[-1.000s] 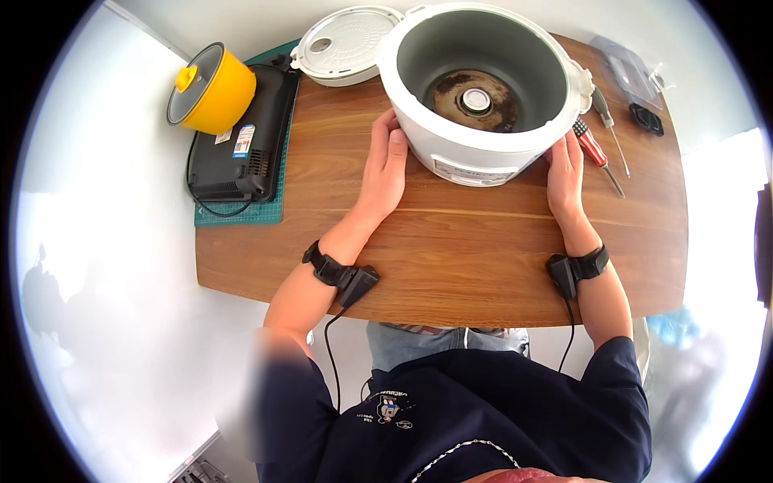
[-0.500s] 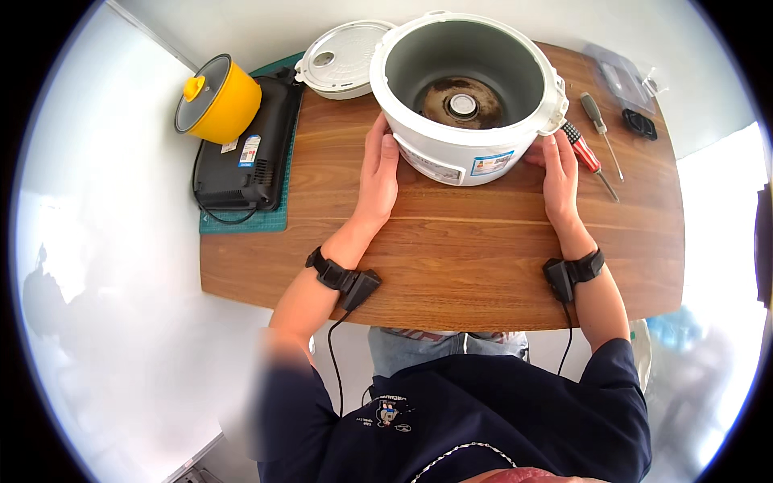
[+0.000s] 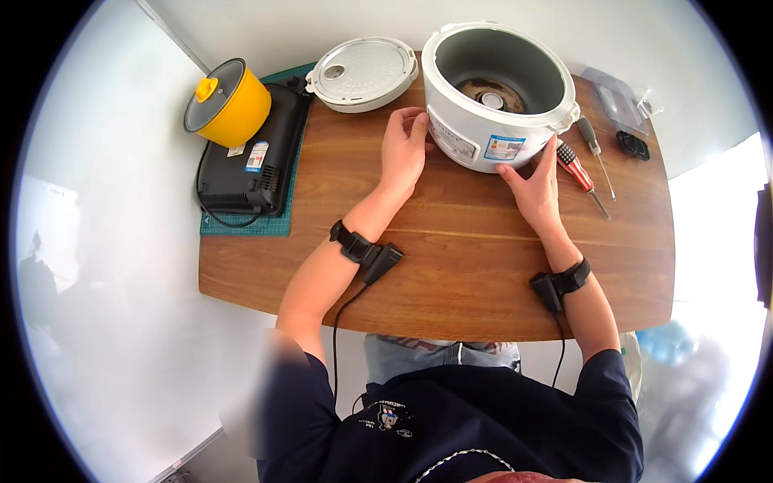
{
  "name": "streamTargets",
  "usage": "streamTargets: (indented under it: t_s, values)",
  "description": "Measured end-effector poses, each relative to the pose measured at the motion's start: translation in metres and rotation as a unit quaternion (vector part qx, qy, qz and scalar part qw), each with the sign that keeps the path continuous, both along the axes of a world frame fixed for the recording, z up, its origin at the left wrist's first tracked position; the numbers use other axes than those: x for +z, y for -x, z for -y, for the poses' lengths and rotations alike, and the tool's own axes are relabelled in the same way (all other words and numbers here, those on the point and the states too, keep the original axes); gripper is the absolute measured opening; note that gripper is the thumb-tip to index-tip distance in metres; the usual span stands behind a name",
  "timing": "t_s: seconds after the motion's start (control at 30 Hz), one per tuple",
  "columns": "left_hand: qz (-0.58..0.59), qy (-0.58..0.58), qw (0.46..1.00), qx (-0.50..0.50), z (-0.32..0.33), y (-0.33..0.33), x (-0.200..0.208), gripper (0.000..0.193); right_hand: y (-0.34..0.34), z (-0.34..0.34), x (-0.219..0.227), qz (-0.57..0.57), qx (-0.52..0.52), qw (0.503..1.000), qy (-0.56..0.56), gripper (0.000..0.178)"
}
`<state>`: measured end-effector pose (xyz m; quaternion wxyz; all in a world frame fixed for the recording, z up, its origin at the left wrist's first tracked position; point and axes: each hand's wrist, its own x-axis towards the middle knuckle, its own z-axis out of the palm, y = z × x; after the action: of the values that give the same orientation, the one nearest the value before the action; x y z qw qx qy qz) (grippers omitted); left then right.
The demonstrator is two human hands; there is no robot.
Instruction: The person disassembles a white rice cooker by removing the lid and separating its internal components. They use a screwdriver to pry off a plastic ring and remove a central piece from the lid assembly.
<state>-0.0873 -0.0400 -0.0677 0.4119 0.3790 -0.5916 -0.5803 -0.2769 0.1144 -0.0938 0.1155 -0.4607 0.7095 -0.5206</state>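
Note:
The white rice cooker body stands toward the back of the wooden table with its lid off. Inside its grey wall is a stained heating plate with a round knob in the centre. My left hand is at the cooker's left side, thumb and fingers closed against the lower wall, with some fingertips hidden. At its front right, my right hand has the thumb on the bottom edge and the fingers up along the side. The detached white lid lies just left of the cooker.
A yellow pot with a glass lid sits on a black appliance over a green cutting mat. To the right are a red-handled screwdriver, a grey-handled screwdriver, a clear plastic box and a small black part.
The cooker body has shifted to the right and slightly farther away. Both hands have stayed at it, the right one now lower on its front. The whole view has shifted a little.

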Motion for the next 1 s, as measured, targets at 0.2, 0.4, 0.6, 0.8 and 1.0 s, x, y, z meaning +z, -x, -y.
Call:
streamTargets:
  t_s: [0.2, 0.4, 0.6, 0.8, 1.0]
  values:
    - [0.173, 0.316, 0.932, 0.038, 0.018, -0.007, 0.004, 0.032, 0.001, 0.035, -0.004, -0.095, -0.097, 0.991, -0.012, 0.126]
    - [0.406, 0.563, 0.713, 0.098, 0.061, -0.031, 0.035, 0.077, -0.009, 0.069, 0.003, -0.104, -0.146, 0.983, -0.028, 0.127]
    - [0.487, 0.558, 0.671, 0.026, 0.103, -0.043, 0.023, 0.079, -0.010, 0.091, 0.006, -0.123, -0.178, 0.976, -0.021, 0.128]
    - [0.461, 0.600, 0.654, -0.016, 0.122, -0.057, 0.023, 0.060, -0.003, 0.094, 0.001, -0.097, -0.164, 0.982, 0.006, 0.127]
    - [0.397, 0.577, 0.714, -0.013, 0.109, -0.076, 0.049, 0.057, -0.004, 0.094, 0.002, -0.090, -0.160, 0.983, 0.000, 0.127]
